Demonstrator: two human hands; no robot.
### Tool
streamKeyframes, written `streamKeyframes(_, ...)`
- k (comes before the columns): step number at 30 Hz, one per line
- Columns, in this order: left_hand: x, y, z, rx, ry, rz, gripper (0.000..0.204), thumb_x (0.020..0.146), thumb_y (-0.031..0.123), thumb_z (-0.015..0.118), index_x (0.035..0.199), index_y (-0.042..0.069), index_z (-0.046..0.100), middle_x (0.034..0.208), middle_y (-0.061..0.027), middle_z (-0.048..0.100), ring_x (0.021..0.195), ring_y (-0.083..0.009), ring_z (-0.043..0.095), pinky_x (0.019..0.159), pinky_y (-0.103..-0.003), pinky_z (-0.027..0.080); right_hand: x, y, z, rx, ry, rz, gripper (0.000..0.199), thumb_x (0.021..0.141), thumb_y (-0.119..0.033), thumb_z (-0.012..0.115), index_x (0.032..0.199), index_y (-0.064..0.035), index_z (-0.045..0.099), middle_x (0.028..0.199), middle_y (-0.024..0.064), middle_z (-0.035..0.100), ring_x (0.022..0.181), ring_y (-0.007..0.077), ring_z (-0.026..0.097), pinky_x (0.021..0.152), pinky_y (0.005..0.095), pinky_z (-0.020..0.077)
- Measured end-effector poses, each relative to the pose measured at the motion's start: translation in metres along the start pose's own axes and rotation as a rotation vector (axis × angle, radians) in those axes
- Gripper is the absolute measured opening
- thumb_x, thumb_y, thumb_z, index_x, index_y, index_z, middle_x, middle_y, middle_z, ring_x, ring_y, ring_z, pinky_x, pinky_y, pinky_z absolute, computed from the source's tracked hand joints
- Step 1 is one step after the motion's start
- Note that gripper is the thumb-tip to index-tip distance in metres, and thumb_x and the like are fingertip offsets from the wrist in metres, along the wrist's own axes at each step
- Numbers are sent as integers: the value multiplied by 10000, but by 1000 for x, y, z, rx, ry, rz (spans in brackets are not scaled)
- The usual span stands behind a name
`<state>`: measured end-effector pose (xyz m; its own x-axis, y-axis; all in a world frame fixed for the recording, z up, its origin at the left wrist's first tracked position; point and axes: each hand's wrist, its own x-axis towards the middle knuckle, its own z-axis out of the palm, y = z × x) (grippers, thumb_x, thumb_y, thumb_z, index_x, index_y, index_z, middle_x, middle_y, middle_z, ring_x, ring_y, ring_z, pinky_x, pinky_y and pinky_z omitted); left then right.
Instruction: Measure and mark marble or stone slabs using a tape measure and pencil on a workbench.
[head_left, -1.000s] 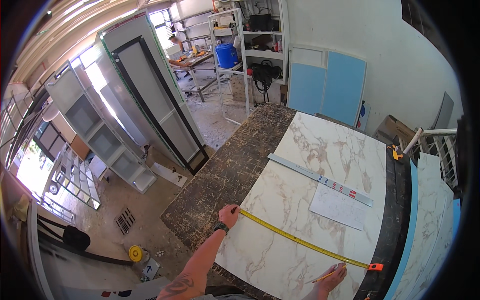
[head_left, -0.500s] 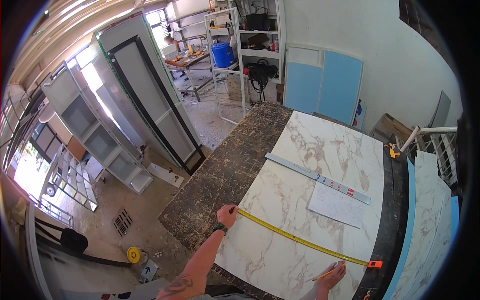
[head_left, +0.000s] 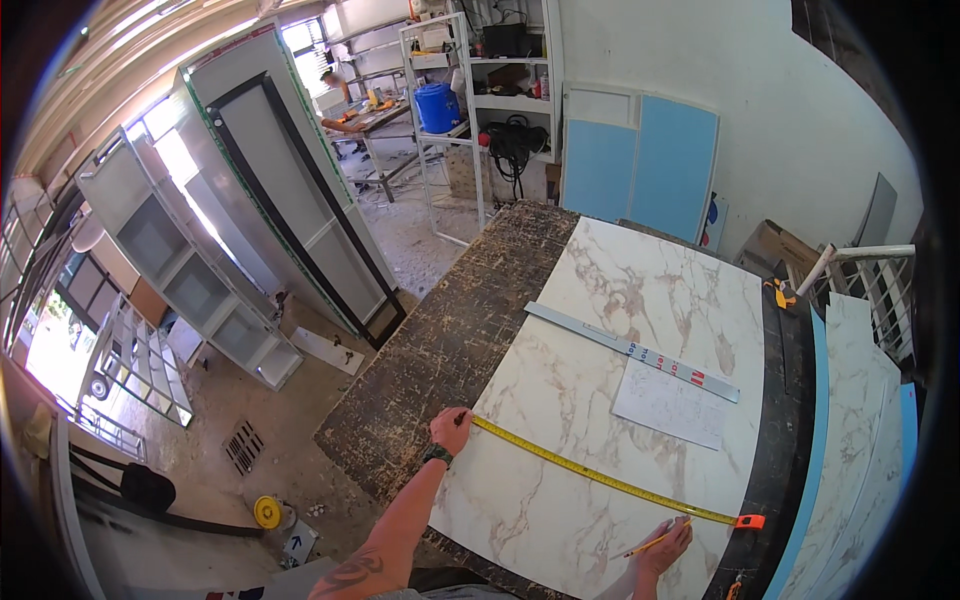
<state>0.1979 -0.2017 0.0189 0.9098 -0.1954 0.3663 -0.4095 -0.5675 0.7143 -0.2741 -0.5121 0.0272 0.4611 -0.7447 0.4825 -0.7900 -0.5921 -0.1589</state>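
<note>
**Tape stretched across the marble slab**

The marble slab (head_left: 600, 400), white with brown veins, serves as the landmark here. A yellow measuring tape (head_left: 600, 473) lies flat across its near part, running from the slab's left edge to its right edge. The left hand (head_left: 450, 430) pins the tape's end at the left edge, fingers closed down on it; a dark watch sits on that wrist. At the slab's right edge the right hand (head_left: 665, 545) grips a yellow pencil (head_left: 655, 543), its tip set on the slab just beside the tape. The tape's orange case (head_left: 750, 521) rests past that hand, on the dark strip along the slab's right side.

Farther up the slab a long metal straightedge (head_left: 630, 350) lies at a slant, with a sheet of paper (head_left: 670, 405) just below it. The slab rests on a dark, scuffed worktable (head_left: 450, 330) that shows along its left side. Left of the slab, pale cabinet frames (head_left: 190, 280) stand on a dusty floor. Beyond the slab's far end, blue panels (head_left: 640, 165) lean against a white wall beside white shelving (head_left: 480, 100).
</note>
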Motion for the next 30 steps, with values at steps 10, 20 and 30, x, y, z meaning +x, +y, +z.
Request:
streamKeyframes(10, -1, 3, -1, -26, -7, -34, 102, 875, 157, 765, 938, 87, 805, 799, -39, 716, 661, -206, 620, 628, -318, 513, -1, 4, 4, -5, -24, 22, 305, 953, -12, 612, 1250, 2, 542, 1318, 242, 587, 1178, 416, 542, 1049, 487, 459)
streamKeyframes(20, 0, -1, 1, -10, -14, -27, 101, 874, 149, 766, 939, 82, 804, 799, -41, 720, 662, -204, 622, 624, -315, 512, -1, 1, 0, -7, -14, 19, 320, 946, -6, 615, 1258, -1, 541, 1342, 247, 580, 1190, 418, 540, 1061, 493, 456)
streamKeyframes(30, 0, -5, 3, -19, 10, 13, 104, 866, 129, 779, 945, 69, 811, 790, -48, 715, 620, -179, 599, 587, -297, 493, -3, 4, 4, 0, -34, 41, 329, 948, -10, 612, 1269, 6, 540, 1358, 255, 575, 1208, 426, 537, 1069, 499, 454)
